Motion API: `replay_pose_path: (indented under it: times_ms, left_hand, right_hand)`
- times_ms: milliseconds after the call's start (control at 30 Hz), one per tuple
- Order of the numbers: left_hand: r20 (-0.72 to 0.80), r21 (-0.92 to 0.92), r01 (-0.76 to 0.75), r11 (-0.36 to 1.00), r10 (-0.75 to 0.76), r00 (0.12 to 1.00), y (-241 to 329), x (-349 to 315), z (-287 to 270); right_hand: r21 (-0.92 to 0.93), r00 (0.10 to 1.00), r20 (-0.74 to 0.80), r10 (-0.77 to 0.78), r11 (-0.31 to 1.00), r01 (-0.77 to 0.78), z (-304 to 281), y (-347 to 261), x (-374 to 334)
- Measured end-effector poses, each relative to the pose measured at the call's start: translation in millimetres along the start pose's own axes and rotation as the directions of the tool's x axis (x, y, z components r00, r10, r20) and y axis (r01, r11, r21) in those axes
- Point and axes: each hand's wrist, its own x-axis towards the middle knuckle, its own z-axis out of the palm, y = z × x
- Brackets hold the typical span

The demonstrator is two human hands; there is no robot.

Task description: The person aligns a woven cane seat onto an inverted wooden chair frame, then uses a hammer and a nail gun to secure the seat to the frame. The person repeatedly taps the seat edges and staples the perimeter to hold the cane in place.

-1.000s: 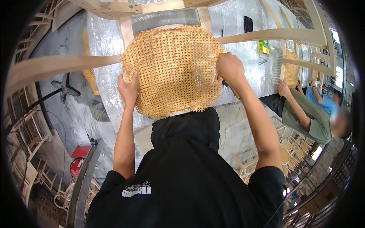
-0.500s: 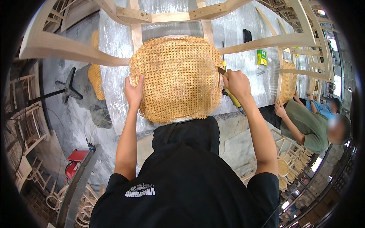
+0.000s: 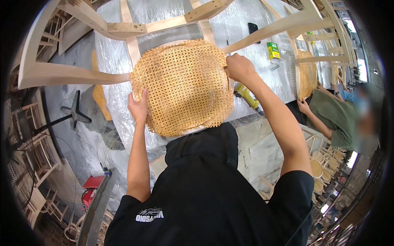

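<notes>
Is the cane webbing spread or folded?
Spread: the cane webbing lies as one broad sheet between the left hand and right hand.

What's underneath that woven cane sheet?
Wooden chair parts emerge around the edges of the cane sheet, with a plastic-covered table below. What lies under the sheet's middle is covered, so unseen.

Most fingers of the left hand (image 3: 138, 107) slip out of my sight behind the rim of the woven cane (image 3: 184, 86). The right hand (image 3: 240, 67) covers nearly all of the knife (image 3: 225, 67), leaving me one dark sliver. My view's top edge cuts off the chair frame (image 3: 166, 24). Past the right end of the worktop (image 3: 279, 88), a co-worker's head (image 3: 368, 107) is only a blur, and beyond the near edge the stacked chairs (image 3: 322, 166) look too small for me to count
</notes>
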Motion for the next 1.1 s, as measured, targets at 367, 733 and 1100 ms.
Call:
replay_pose_path:
  times_ms: [367,733,1100]
  left_hand:
    - [0.021,0.006,-0.001,1.0,0.001,1.0,-2,-4,1]
    - [0.05,-0.003,0.012,1.0,-0.012,0.999,1,-4,-3]
    - [0.02,-0.001,-0.03,1.0,0.03,0.999,-2,0,-1]
  right_hand:
    - [0.53,0.876,-0.193,0.442,0.798,-0.286,60,-15,-149]
    - [0.566,0.871,-0.034,0.49,0.728,-0.388,60,-14,-158]
    - [0.388,0.939,0.027,0.344,0.862,-0.327,49,4,-130]
